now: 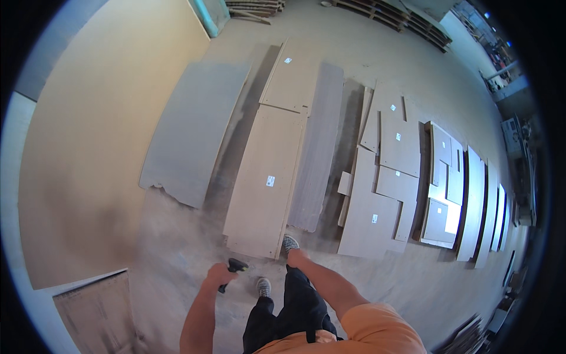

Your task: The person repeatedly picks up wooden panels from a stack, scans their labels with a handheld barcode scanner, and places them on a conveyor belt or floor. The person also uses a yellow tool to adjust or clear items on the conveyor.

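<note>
My left hand (220, 274) is wrapped around a black gun-shaped handheld device (238, 265) with yellow-green accents. Its head points to the right and its handle shows below my fist, above the floor. My right hand (297, 258) hangs in front of my right leg, close to the shoe; its fingers are too small to make out. Just ahead of my feet lies a long stack of beige panels (259, 171) with white labels (270, 181). The hand with the device is near its front left corner, apart from it.
Left of the stack lies a grey board (191, 130), and a large tan sheet (106, 118) fills the far left. To the right are a dull purplish board (319, 147), labelled cut panels (365, 206) and further stacks (471, 200). Wooden pallets (383, 15) sit at the back.
</note>
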A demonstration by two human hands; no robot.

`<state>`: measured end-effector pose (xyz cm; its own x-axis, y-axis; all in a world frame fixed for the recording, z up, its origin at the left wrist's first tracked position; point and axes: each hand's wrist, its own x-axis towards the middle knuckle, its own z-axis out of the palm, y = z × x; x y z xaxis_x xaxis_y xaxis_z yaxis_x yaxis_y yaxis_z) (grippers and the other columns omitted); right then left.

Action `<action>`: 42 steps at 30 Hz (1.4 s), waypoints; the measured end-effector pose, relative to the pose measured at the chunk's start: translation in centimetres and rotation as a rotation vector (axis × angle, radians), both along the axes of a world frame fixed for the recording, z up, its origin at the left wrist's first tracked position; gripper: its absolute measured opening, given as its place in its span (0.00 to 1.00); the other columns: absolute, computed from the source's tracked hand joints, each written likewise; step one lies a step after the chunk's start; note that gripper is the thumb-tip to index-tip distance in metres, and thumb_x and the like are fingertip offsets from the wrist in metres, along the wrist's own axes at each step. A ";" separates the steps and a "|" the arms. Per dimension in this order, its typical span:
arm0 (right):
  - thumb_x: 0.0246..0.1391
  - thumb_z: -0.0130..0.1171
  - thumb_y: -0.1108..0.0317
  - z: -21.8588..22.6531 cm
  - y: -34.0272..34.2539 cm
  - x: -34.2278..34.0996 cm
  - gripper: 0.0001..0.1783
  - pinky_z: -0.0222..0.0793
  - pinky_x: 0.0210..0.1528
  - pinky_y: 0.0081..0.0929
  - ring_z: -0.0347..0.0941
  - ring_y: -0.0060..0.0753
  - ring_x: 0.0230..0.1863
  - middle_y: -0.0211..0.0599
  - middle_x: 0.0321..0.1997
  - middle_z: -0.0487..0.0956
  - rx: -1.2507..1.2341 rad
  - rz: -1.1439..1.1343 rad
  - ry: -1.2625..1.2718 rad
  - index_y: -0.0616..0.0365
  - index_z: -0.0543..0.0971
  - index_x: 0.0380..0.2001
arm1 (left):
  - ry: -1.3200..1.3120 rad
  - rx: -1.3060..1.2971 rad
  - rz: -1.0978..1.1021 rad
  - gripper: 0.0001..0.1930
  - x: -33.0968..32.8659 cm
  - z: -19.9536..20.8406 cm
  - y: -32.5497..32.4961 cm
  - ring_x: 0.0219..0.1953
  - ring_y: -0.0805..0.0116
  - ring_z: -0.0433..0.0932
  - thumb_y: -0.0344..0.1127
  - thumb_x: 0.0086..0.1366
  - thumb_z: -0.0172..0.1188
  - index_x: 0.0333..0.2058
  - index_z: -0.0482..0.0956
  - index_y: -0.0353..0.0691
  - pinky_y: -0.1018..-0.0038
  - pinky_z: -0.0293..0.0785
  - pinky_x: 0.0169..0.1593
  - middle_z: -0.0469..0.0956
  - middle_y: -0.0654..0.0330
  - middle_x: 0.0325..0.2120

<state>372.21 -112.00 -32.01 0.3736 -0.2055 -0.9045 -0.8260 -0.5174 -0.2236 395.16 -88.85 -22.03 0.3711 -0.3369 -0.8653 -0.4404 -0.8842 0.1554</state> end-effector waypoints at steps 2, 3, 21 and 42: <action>0.56 0.56 0.61 1.4 3.0 -1.7 0.22 0.72 0.60 0.47 0.75 0.50 0.60 0.48 0.59 0.79 -0.040 -0.126 0.005 0.60 0.82 0.50 | 0.061 -0.075 0.016 0.27 -2.7 0.9 1.8 0.32 0.49 0.84 0.56 0.43 0.70 0.26 0.85 0.33 0.60 0.78 0.40 0.83 0.45 0.25; 0.55 0.57 0.60 1.9 4.2 -2.4 0.22 0.72 0.60 0.47 0.75 0.51 0.60 0.48 0.59 0.78 -0.059 -0.192 0.022 0.60 0.82 0.51 | 0.099 -0.134 0.030 0.27 -3.8 1.1 2.8 0.31 0.49 0.84 0.56 0.43 0.70 0.26 0.85 0.32 0.60 0.78 0.39 0.83 0.45 0.24; 0.49 0.67 0.48 5.8 31.8 -40.1 0.23 0.77 0.48 0.42 0.83 0.48 0.42 0.47 0.37 0.86 -0.271 -1.372 -0.117 0.60 0.87 0.36 | 0.036 0.194 -0.387 0.27 -12.2 -0.2 26.3 0.38 0.60 0.83 0.50 0.40 0.75 0.36 0.86 0.35 0.67 0.79 0.45 0.86 0.52 0.35; 0.58 0.64 0.61 9.0 65.3 -81.0 0.14 0.71 0.24 0.28 0.78 0.27 0.25 0.32 0.27 0.80 -0.444 -2.986 -0.286 0.60 0.77 0.38 | 0.113 -0.454 -1.680 0.24 -86.7 10.2 -5.9 0.44 0.48 0.83 0.46 0.47 0.69 0.42 0.84 0.37 0.58 0.79 0.48 0.84 0.45 0.39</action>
<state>291.19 -46.67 -23.03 -0.6337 -0.0109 -0.7735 0.6542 0.5262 -0.5433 308.42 -94.76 -11.84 -0.6572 -0.4618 -0.5957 -0.7252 0.6029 0.3326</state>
